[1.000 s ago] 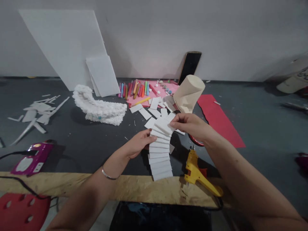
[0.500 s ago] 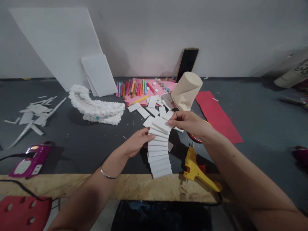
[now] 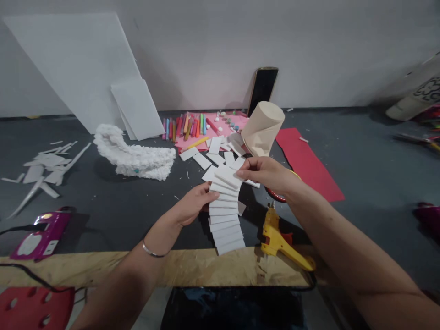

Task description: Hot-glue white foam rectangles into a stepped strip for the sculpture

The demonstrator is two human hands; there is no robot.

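Observation:
A stepped stack of small white foam rectangles rises from the table's front edge like a staircase. My left hand grips its left side near the top, fingers closed on the strips. My right hand pinches the topmost white piece from the right. Loose white foam rectangles lie just behind the stack. A yellow glue gun lies on the table under my right forearm.
A fluffy white swan-like form lies at left. Colored markers on pink paper, a beige paper roll, a phone, a red sheet and white boards stand behind. Foam scraps and a purple device are at left.
The view has drifted slightly; both hands stay on the stepped foam stack in nearly the same pose.

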